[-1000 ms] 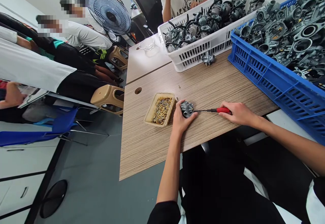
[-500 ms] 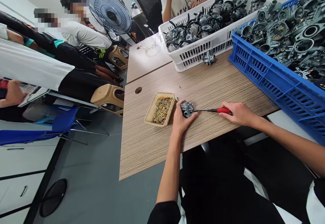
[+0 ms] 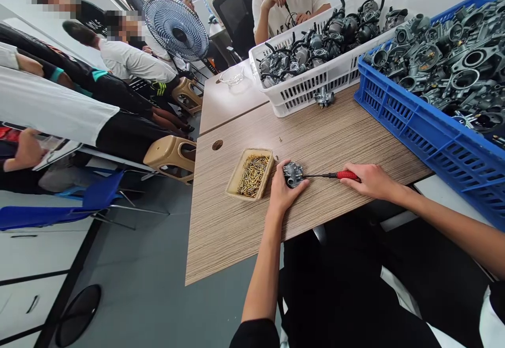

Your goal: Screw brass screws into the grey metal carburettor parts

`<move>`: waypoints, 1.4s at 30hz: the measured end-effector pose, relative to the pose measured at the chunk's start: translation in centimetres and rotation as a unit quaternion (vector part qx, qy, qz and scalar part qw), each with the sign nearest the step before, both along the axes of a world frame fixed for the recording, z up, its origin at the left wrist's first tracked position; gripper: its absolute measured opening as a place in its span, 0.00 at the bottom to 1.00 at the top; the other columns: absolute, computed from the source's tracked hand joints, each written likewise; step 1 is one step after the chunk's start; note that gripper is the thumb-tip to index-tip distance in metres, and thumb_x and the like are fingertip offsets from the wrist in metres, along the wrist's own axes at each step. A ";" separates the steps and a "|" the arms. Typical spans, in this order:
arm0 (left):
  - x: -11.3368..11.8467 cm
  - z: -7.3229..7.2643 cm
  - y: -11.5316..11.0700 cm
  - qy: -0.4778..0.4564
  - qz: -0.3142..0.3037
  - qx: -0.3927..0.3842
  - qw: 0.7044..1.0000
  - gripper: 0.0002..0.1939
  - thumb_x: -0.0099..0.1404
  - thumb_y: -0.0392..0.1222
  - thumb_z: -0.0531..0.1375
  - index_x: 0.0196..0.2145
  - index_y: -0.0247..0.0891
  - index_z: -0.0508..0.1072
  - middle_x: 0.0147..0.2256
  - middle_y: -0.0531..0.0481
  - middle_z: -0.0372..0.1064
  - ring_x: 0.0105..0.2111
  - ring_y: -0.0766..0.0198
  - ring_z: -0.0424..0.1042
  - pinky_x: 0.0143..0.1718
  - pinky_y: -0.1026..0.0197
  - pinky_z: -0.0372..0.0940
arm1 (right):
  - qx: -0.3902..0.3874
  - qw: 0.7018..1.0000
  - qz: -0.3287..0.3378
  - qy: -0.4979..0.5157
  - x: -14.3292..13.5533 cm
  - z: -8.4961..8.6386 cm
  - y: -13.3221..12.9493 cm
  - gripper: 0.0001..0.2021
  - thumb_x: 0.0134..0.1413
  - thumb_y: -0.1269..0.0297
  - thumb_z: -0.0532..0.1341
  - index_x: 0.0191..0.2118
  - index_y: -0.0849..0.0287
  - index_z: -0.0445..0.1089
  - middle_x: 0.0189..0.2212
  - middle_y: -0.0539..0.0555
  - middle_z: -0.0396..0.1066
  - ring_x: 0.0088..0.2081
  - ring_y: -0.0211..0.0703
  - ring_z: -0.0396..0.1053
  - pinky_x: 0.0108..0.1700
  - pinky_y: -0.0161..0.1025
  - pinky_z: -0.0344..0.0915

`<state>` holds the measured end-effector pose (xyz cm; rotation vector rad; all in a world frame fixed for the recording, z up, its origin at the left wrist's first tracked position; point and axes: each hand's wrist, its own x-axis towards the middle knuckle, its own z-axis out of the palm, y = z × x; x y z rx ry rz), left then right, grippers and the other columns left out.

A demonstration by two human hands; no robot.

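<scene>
On the wood-grain table [image 3: 232,242] my left hand [image 3: 281,190] is closed around a small grey metal carburetor [image 3: 293,174], thumb on the near side. My right hand [image 3: 369,179] grips the red handle of a screwdriver [image 3: 347,175]. Its dark shaft lies nearly level and its tip meets the carburetor's right side; the exact contact point is too small to make out. Just left of my left hand is a cream plastic tub [image 3: 230,186] holding many small brass-coloured parts.
A white crate [image 3: 284,107] of carburetors with black hoses stands at the back. A blue crate [image 3: 398,108] of metal carburetor bodies is at the right. One loose carburetor [image 3: 324,97] sits before the white crate. A fan [image 3: 177,32], stools and several people are beyond.
The whole view has shifted slightly downward in the picture as the head moved. Both hands keep their hold, with the screwdriver still against the carburetor.
</scene>
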<state>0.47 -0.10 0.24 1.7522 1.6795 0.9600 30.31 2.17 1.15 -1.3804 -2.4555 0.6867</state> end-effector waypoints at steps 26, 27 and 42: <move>0.1 0.3 -0.1 -0.007 0.014 0.001 1.000 0.37 0.58 0.50 0.71 0.60 0.43 0.61 0.48 0.47 0.72 0.45 0.58 0.73 0.51 0.54 0.68 | 0.030 0.992 -0.018 0.121 0.6 -0.5 -0.5 0.15 0.69 0.50 0.54 0.32 0.53 0.61 0.23 0.47 0.63 0.23 0.40 0.59 0.30 0.37 0.53; 0.1 0.3 -0.1 -0.008 0.014 0.001 1.000 0.37 0.58 0.50 0.71 0.60 0.43 0.61 0.48 0.47 0.72 0.45 0.58 0.73 0.51 0.54 0.68 | 0.032 0.992 -0.017 0.121 0.6 -0.5 -0.5 0.15 0.69 0.50 0.54 0.32 0.53 0.61 0.23 0.47 0.62 0.23 0.39 0.59 0.30 0.37 0.53; -0.1 0.3 -0.2 -0.006 0.001 0.010 1.000 0.34 0.62 0.49 0.67 0.61 0.43 0.60 0.48 0.46 0.71 0.46 0.57 0.73 0.53 0.53 0.67 | 0.023 0.995 -0.004 0.099 0.6 0.1 -0.6 0.14 0.69 0.51 0.54 0.34 0.53 0.63 0.24 0.49 0.67 0.24 0.42 0.64 0.30 0.37 0.55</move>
